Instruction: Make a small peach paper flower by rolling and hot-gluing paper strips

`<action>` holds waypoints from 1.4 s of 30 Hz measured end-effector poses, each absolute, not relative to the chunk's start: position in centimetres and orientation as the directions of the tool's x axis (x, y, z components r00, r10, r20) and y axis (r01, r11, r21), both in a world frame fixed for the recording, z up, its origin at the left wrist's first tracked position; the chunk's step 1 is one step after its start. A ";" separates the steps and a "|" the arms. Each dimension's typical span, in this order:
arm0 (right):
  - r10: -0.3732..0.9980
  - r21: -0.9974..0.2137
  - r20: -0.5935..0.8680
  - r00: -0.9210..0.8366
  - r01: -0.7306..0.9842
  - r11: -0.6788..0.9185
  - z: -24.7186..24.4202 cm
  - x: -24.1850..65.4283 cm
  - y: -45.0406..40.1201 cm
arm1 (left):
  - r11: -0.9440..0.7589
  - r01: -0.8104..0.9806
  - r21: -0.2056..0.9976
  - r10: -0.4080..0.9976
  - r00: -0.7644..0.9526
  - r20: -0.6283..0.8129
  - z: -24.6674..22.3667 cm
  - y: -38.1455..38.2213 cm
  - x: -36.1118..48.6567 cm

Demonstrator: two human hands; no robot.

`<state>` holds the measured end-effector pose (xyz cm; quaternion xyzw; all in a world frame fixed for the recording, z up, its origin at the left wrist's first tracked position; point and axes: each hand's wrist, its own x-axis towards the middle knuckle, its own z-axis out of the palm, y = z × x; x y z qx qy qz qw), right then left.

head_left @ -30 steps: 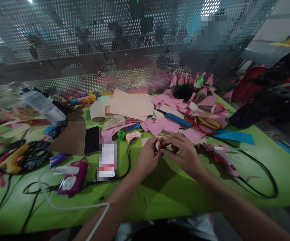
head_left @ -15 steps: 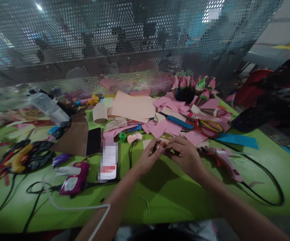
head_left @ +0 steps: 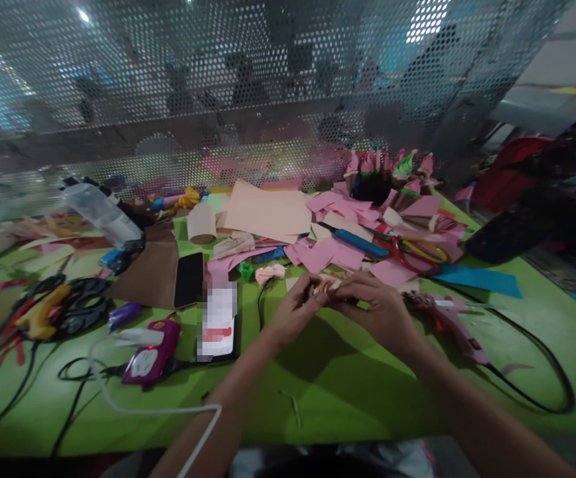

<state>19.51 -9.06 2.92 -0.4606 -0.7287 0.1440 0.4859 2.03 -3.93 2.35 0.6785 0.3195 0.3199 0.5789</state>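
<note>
Between both hands, above the green table, is a small peach swirl of folded paper (head_left: 324,285). My left hand (head_left: 295,305) is closed on its left side, thumb in front. Fingers of my right hand (head_left: 370,302) are bent and pinch its right side, partly hiding it. Just beyond them lie peach paper scraps, a crumpled pale-pink piece (head_left: 271,273) and a small green folded piece (head_left: 245,271). To the right of my right hand rests a pink glue gun (head_left: 460,325) with its black cord.
Pink paper pieces (head_left: 338,252), a blue-handled cutter (head_left: 360,243) and red-and-yellow scissors (head_left: 417,251) lie behind the hands. Paper cones (head_left: 402,166) stand at the back. On the left are phones (head_left: 188,280), a magenta power strip (head_left: 151,352), cables and a clear bottle (head_left: 101,212).
The view has shifted slightly, so the table items sit a little further right. Both hands still hold the peach paper swirl in nearly the same place.
</note>
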 end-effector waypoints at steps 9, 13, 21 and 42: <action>0.784 -0.579 0.605 -0.134 0.602 0.550 3.3 20.0 -9.3 | -0.242 0.119 0.963 0.789 0.602 0.124 2.6 -3.9 1.7; 0.768 -0.548 0.627 -0.130 0.627 0.554 3.3 20.1 -9.4 | -0.328 0.136 0.935 0.774 0.605 0.184 2.9 -4.0 1.6; 0.775 -0.608 0.627 -0.081 0.571 0.552 4.1 20.0 -9.3 | -0.496 0.160 0.853 0.711 0.639 0.294 3.0 -4.2 1.3; 0.911 -0.754 0.411 0.037 0.576 0.317 3.8 19.1 -9.9 | -0.677 0.261 0.688 0.674 0.596 0.437 1.8 -4.2 1.5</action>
